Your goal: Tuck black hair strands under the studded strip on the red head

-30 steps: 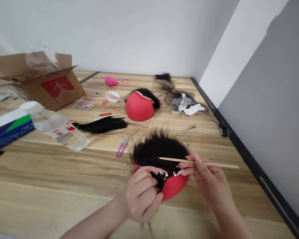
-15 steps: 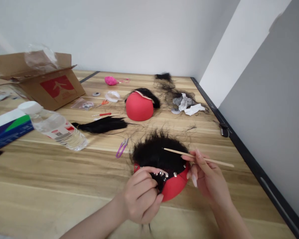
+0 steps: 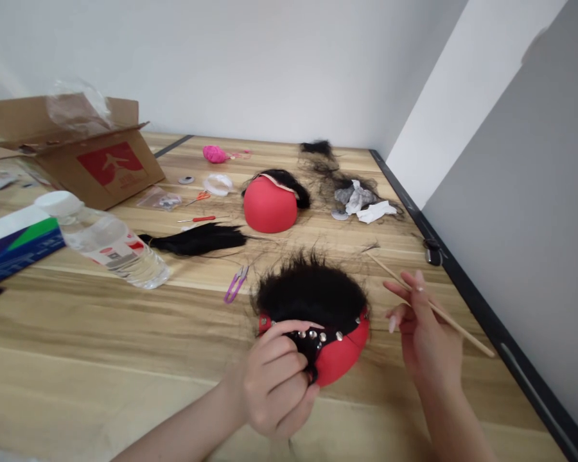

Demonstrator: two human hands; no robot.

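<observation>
A red dome-shaped form (image 3: 347,356) lies on the wooden table with a patch of black hair (image 3: 313,292) over its far side. Silver pin heads (image 3: 339,335) line the patch's near edge. My left hand (image 3: 277,378) is closed on a lock of black hair at the near left of the form, its index finger laid along the pinned edge. To the right of the form, my right hand (image 3: 426,327) holds a thin wooden stick (image 3: 465,332) between its fingers, the tip pointing up and left, apart from the hair.
Purple snips (image 3: 236,284), a black hair bundle (image 3: 197,241) and a water bottle (image 3: 115,247) lie to the left. Farther back are a second red form (image 3: 270,205), a red-handled hook (image 3: 203,219), orange scissors (image 3: 202,196), a cardboard box (image 3: 106,167) and crumpled tissue (image 3: 359,197).
My right hand has moved right, away from the form, and the stick's tip has left the black hair. My left hand has stayed nearly in place.
</observation>
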